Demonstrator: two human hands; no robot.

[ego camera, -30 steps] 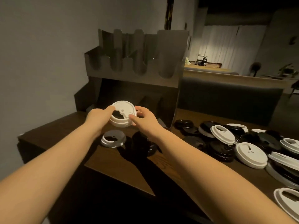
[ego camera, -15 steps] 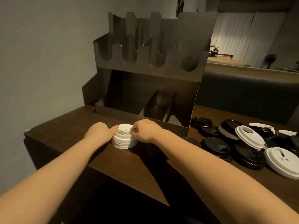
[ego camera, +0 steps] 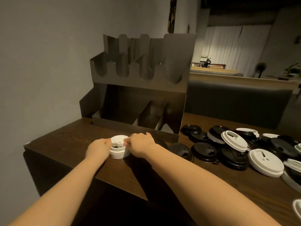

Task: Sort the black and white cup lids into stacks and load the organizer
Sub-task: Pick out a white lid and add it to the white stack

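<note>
Fingers (ego camera: 126, 143) both hands | pinch white lid stack (ego camera: 119, 149) | between them

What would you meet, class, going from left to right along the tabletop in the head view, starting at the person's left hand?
Left hand → white lid stack → right hand → lone black lid → mixed pile of black and white lids, running to the right edge.
</note>
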